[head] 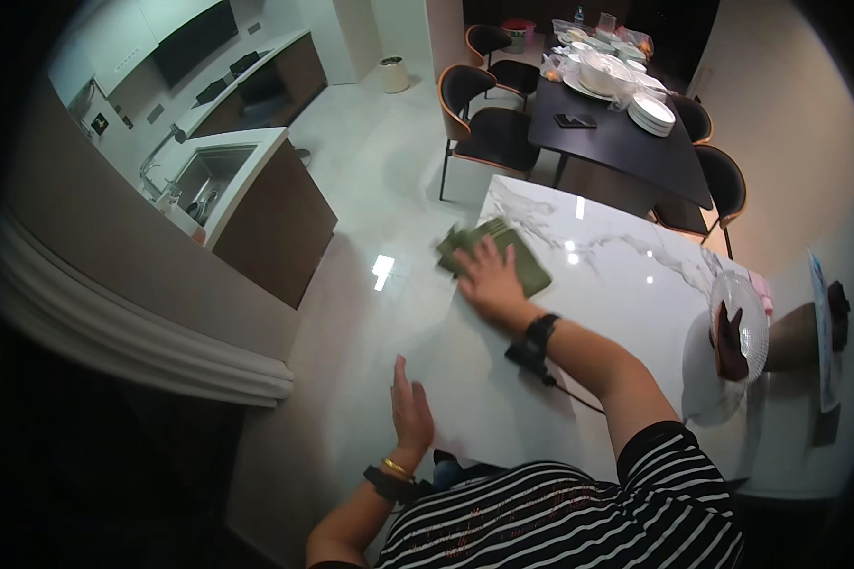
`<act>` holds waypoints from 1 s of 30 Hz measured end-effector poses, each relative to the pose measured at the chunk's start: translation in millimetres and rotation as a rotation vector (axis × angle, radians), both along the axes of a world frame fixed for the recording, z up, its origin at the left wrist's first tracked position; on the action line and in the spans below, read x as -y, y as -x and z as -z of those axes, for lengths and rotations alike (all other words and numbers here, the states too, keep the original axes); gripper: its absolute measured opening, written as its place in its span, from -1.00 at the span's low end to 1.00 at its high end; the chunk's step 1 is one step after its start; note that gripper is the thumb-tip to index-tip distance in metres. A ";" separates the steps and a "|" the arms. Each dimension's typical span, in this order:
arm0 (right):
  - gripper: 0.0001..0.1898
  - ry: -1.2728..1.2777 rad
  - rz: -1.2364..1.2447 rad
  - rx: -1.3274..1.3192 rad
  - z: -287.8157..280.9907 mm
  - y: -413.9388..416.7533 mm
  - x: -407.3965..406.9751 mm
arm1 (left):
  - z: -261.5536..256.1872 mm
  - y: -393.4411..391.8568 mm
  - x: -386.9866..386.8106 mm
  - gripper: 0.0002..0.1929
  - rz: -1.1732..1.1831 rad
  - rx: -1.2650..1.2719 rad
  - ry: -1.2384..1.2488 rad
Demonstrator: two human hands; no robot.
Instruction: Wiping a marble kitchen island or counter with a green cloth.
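Note:
My right hand (494, 284) lies palm down with spread fingers on a folded green cloth (530, 274). The cloth rests on a white marble-patterned tabletop (598, 306); its left part is blurred and reaches past the table's left edge. A black strap with a small device and a cable is on my right wrist. My left hand (411, 412) is held beside the table's near left edge, fingers extended and nothing in it. On that wrist are a gold bracelet (398, 467) and a black band.
At the right end stands a clear ribbed glass dish (744, 313) with a dark brown object (730, 348). Pink cloth or paper (760, 290) is beside it. Beyond, a dark dining table (612, 149) carries stacked plates (651, 114) and a phone (575, 121), with chairs (498, 135) around. A sink (217, 174) is at left.

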State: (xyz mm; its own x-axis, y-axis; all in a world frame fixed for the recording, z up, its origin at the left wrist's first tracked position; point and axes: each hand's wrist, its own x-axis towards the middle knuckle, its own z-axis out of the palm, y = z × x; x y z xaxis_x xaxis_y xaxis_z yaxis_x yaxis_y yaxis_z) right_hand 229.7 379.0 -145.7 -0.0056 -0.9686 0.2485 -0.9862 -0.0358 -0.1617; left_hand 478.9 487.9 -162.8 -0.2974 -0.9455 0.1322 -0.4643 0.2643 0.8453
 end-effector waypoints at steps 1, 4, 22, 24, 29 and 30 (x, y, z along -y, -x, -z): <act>-0.44 -0.038 -0.104 0.003 -4.3 -23.7 -28.3 | 10.9 -2.8 5.8 -0.30 -0.065 -0.116 -0.078; -0.42 -0.166 -0.376 0.055 -10.3 -72.5 -116.0 | 9.9 -8.9 14.1 -0.26 -0.076 -0.453 -0.401; -0.36 -0.406 1.391 -0.090 34.5 120.0 -372.7 | 8.1 -3.5 18.4 -0.12 0.206 -0.476 -0.522; -0.37 -0.314 1.111 -0.100 19.0 68.4 -312.4 | -0.5 -10.0 17.5 -0.11 0.190 -0.481 -0.522; -0.36 -0.175 0.506 -0.086 15.3 -46.7 -187.9 | 1.8 -35.5 19.2 -0.10 0.107 -0.754 -0.895; -0.36 -0.182 0.397 -0.046 8.1 -76.6 -170.5 | 12.9 -47.3 21.9 -0.07 0.107 -0.801 -0.924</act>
